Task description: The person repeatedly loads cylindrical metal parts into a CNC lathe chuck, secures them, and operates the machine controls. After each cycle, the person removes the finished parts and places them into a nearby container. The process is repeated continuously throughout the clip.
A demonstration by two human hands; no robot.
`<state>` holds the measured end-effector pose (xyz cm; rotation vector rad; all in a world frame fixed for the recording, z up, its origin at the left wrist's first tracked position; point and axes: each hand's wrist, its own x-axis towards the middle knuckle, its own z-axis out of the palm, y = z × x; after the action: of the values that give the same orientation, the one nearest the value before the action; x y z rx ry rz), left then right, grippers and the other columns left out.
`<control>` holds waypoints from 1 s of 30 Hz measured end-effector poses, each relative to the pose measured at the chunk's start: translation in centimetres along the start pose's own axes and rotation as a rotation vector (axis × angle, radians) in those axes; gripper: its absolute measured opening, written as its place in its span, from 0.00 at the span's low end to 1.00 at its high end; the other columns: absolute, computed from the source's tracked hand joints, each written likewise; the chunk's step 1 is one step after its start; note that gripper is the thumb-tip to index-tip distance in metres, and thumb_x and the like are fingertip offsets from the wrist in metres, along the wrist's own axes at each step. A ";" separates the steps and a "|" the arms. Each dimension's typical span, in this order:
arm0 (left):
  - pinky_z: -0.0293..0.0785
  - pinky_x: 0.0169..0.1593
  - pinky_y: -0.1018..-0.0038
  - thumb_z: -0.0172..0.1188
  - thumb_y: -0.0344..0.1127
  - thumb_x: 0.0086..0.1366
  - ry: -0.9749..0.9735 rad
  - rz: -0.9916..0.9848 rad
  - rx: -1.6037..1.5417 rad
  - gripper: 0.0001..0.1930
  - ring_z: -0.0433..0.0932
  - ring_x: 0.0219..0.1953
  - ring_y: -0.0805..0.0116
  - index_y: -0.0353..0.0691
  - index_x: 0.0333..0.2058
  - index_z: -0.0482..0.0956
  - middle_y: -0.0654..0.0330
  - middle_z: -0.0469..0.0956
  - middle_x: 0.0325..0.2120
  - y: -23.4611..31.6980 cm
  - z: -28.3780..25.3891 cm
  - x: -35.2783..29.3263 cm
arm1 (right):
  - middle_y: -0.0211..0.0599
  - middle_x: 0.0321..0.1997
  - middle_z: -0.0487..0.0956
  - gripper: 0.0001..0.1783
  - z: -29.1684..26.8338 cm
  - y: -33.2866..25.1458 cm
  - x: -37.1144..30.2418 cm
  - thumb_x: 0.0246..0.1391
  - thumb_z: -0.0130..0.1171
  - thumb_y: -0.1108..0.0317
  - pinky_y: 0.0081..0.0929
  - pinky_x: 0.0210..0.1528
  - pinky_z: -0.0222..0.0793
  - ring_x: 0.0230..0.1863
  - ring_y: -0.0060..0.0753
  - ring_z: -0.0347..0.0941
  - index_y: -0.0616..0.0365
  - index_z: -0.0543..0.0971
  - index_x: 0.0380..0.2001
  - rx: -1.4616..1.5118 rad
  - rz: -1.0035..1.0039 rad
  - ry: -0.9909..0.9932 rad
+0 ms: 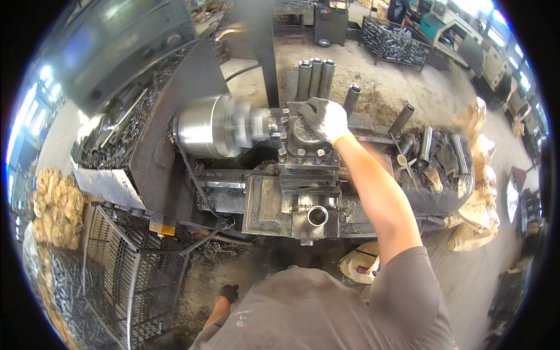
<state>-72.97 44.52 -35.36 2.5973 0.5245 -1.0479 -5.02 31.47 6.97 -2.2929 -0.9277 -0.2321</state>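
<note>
My right hand (325, 119), in a white work glove, rests on top of the lathe's square tool post (303, 140), fingers curled over its upper part. The tool post sits just right of the shiny steel chuck (219, 125). My left hand (228, 291), in a dark glove, hangs low by my body, away from the machine, and holds nothing that I can see. A short steel tube (317, 216) stands on the carriage front below the tool post.
Several steel tubes (315, 76) stand behind the tool post, more lie at the right (429, 149). A wire cage (122, 274) of parts stands at lower left. Sacks (478, 216) lie on the floor at the right. Metal chips cover the lathe bed.
</note>
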 end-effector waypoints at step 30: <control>0.80 0.46 0.53 0.55 0.47 0.69 0.123 0.022 -0.224 0.18 0.87 0.42 0.46 0.39 0.37 0.85 0.46 0.87 0.35 -0.2 -3.2 5.5 | 0.48 0.41 0.89 0.22 0.1 -0.9 -0.2 0.65 0.57 0.48 0.43 0.52 0.80 0.43 0.54 0.87 0.53 0.90 0.41 0.006 -0.008 0.000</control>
<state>-67.50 47.17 -37.08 2.4731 0.6031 -0.7770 -5.73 31.92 7.26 -2.2845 -0.9364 -0.2325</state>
